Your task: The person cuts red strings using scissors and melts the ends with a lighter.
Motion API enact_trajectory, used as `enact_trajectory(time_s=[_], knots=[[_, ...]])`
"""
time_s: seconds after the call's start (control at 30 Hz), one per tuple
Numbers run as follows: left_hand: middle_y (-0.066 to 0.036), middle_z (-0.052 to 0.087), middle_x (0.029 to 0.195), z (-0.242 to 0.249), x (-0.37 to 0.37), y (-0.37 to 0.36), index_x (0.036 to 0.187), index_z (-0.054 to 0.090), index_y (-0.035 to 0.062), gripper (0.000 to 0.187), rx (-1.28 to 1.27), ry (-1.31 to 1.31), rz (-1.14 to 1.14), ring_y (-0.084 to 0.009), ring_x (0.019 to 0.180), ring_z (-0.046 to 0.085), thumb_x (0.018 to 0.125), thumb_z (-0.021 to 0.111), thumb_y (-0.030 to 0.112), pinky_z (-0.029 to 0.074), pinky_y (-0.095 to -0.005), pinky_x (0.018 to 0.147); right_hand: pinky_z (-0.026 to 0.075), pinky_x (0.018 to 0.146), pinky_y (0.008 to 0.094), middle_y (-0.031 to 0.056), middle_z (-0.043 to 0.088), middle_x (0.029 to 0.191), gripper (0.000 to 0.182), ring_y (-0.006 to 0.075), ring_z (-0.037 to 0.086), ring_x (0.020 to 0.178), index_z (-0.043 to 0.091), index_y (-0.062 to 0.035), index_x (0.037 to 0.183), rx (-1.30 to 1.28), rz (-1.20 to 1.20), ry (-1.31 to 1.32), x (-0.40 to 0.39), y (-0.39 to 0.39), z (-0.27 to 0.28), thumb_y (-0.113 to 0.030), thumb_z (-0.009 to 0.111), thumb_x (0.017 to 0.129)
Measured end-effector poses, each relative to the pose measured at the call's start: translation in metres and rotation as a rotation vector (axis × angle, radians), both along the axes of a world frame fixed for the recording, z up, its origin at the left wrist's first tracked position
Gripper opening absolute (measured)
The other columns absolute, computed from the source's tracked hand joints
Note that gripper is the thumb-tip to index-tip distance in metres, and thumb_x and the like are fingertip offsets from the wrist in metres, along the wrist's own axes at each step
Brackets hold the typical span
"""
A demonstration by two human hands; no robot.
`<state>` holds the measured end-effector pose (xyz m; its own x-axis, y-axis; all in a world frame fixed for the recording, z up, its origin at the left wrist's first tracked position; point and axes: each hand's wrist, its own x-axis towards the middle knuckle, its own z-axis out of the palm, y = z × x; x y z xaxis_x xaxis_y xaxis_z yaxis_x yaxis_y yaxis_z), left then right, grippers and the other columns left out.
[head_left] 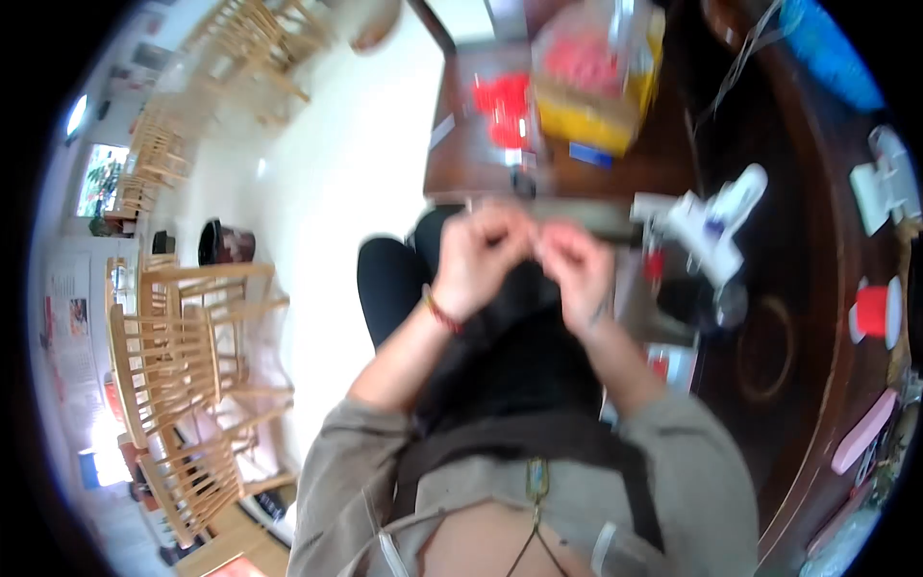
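My left hand (pixel 478 252) and my right hand (pixel 579 270) meet fingertip to fingertip above my lap, in front of the dark table's near edge. The fingers of both are curled and pinched together. Whatever lies between the fingertips is too small and blurred to make out. A red band circles my left wrist. Just beyond the hands, on the dark table (pixel 447 171), are a red item (pixel 504 108), a small blue item (pixel 589 154) and a yellow box (pixel 588 117) with clear plastic and pink contents.
To the right, a white device (pixel 707 231) stands on a dark wooden surface (pixel 798 385), with a red spool (pixel 873 312) and a pink strip (pixel 863 431) farther right. Wooden chairs (pixel 168 370) and a dark bin (pixel 227 242) are on the left.
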<state>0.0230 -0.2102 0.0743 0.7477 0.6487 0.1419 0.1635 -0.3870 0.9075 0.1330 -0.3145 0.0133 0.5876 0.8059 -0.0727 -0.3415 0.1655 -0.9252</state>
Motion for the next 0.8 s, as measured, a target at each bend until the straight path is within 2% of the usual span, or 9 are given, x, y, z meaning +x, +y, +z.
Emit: enact_trajectory(time_s=[0.03,0.13,0.17,0.3,0.4,0.43,0.53,0.7,0.8], knots=[[-0.004,0.064,0.084,-0.004,0.001,-0.010,0.086,0.067,-0.0005,0.004,-0.130,-0.016,0.085,-0.0096,0.079,0.059,0.083,0.068,0.002,0.049,-0.0246,0.070,0.052,0.075,0.0234,0.0057,0.064,0.097,0.008,0.0105,0.060,0.084,0.066,0.0019,0.092,-0.033,-0.015,0.028,-0.002,-0.006,-0.003,-0.003,0.067,0.085],[-0.008,0.065,0.086,-0.020,0.005,-0.002,0.086,0.068,0.0022,0.004,0.276,-0.027,-0.021,-0.0128,0.076,0.061,0.082,0.068,0.003,0.048,-0.0234,0.065,0.052,0.071,0.0237,0.0062,0.062,0.105,0.011,0.0132,0.062,0.085,0.067,0.0009,0.095,-0.015,-0.023,-0.004,0.005,-0.014,-0.023,-0.001,0.066,0.085],[-0.006,0.065,0.086,-0.016,0.009,-0.003,0.086,0.068,0.0021,0.004,0.083,0.049,-0.017,-0.0104,0.076,0.060,0.083,0.068,0.004,0.047,-0.0226,0.065,0.051,0.069,0.0222,0.0061,0.061,0.107,0.015,0.0116,0.061,0.083,0.066,0.0005,0.100,0.047,-0.083,-0.103,0.008,-0.013,-0.024,0.000,0.065,0.085],[-0.005,0.065,0.076,-0.014,0.009,-0.008,0.090,0.068,0.0015,0.006,-0.032,0.110,-0.162,-0.0074,0.068,0.058,0.086,0.066,0.005,0.047,-0.0226,0.061,0.046,0.061,0.0179,0.0044,0.063,0.100,0.030,0.0072,0.059,0.075,0.061,-0.0011,0.116,0.109,-0.223,-0.241,0.008,-0.027,0.001,0.002,0.062,0.086],[-0.008,0.067,0.077,-0.020,0.010,-0.008,0.089,0.067,0.0002,0.008,0.020,0.114,-0.266,-0.0119,0.068,0.062,0.085,0.065,0.007,0.049,-0.0258,0.063,0.044,0.059,0.0159,0.0021,0.064,0.087,0.037,0.0059,0.059,0.068,0.057,-0.0015,0.123,-0.001,0.109,-0.194,0.013,-0.037,0.007,0.003,0.061,0.086],[-0.009,0.067,0.078,-0.023,0.010,-0.009,0.089,0.066,0.0001,0.008,0.055,0.120,-0.285,-0.0135,0.069,0.063,0.084,0.066,0.007,0.050,-0.0268,0.063,0.044,0.057,0.0163,0.0003,0.063,0.077,0.036,0.0053,0.058,0.064,0.058,-0.0012,0.122,-0.028,0.155,-0.249,0.017,-0.039,-0.004,0.002,0.061,0.086],[-0.012,0.067,0.079,-0.034,0.010,-0.010,0.088,0.067,0.0011,0.011,0.019,0.137,-0.335,-0.0218,0.069,0.064,0.081,0.067,0.009,0.051,-0.0312,0.065,0.043,0.057,0.0163,0.0001,0.063,0.075,0.033,0.0048,0.057,0.062,0.059,-0.0007,0.119,-0.016,0.154,-0.361,0.020,-0.042,-0.007,0.002,0.061,0.086],[-0.014,0.066,0.075,-0.037,0.008,-0.009,0.082,0.068,0.0043,0.008,0.145,0.183,-0.352,-0.0290,0.069,0.065,0.077,0.068,0.011,0.051,-0.0361,0.063,0.049,0.066,0.0202,0.0037,0.067,0.089,0.028,0.0070,0.062,0.076,0.060,0.0013,0.116,-0.063,0.270,-0.184,0.025,-0.048,-0.008,0.000,0.060,0.088],[-0.014,0.065,0.080,-0.050,0.009,-0.007,0.086,0.069,0.0036,0.012,0.233,0.207,-0.380,-0.0263,0.071,0.065,0.080,0.069,0.014,0.051,-0.0344,0.065,0.050,0.066,0.0214,0.0062,0.067,0.093,0.030,0.0092,0.062,0.073,0.058,0.0046,0.117,-0.109,0.270,-0.150,0.028,-0.048,-0.026,0.003,0.059,0.087]])
